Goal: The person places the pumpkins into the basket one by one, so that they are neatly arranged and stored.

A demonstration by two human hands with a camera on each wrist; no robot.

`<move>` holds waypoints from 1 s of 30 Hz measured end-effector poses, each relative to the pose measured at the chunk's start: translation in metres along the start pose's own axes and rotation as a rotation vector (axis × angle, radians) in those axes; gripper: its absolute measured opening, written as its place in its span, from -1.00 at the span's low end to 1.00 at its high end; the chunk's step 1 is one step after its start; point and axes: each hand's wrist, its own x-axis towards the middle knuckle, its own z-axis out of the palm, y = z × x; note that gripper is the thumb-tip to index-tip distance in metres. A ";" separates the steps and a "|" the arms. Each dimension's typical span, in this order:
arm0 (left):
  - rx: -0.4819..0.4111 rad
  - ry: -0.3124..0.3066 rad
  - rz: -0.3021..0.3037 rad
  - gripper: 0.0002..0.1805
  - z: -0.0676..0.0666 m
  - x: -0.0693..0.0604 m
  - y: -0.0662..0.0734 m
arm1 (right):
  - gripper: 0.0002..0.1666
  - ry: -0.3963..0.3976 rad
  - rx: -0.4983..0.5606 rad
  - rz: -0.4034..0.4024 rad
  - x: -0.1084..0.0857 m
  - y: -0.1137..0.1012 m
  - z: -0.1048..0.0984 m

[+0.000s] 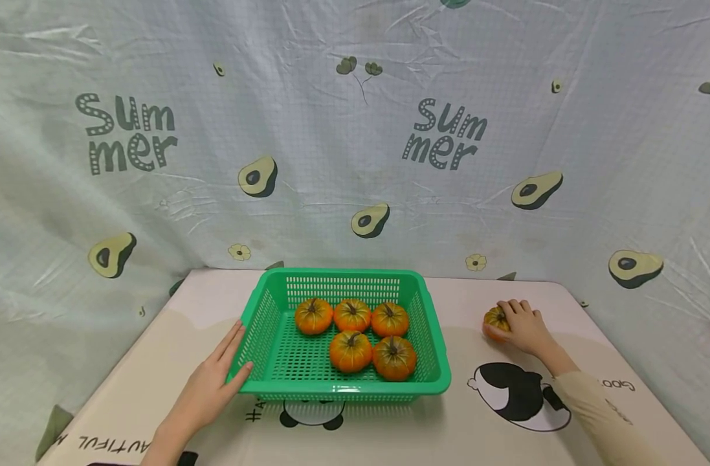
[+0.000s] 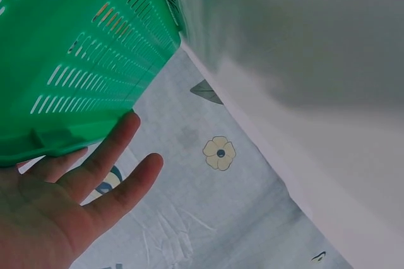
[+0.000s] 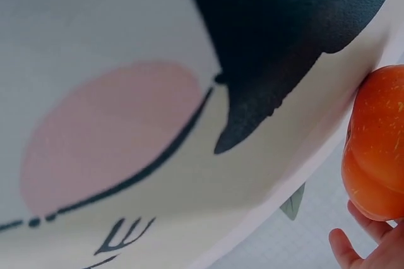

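A green plastic basket (image 1: 345,388) stands in the middle of the table with several small orange pumpkins (image 1: 351,351) inside. My left hand (image 1: 210,387) touches the basket's left rim, its fingers straight and spread. In the left wrist view those fingers (image 2: 113,146) lie along the slotted green side wall (image 2: 101,67). To the right of the basket, my right hand (image 1: 526,329) grips a single small pumpkin (image 1: 496,321) on the table, fingers over its top and thumb at its near side. The right wrist view shows that pumpkin (image 3: 382,146) at the right edge, with fingertips (image 3: 344,247) beside it.
The pale table (image 1: 308,440) carries printed cartoon figures and lettering. A light cloth curtain (image 1: 308,129) with avocado prints hangs behind the table and along both sides.
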 end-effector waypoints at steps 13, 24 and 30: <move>0.005 0.005 0.004 -0.32 0.002 0.000 -0.003 | -0.23 0.015 0.016 0.006 -0.002 -0.001 0.001; 0.017 0.013 0.009 -0.32 0.003 0.000 -0.004 | -0.24 0.037 0.032 0.005 -0.005 -0.003 -0.005; 0.012 0.011 0.007 -0.32 0.003 0.000 -0.004 | -0.28 0.085 0.032 -0.035 -0.005 -0.007 -0.011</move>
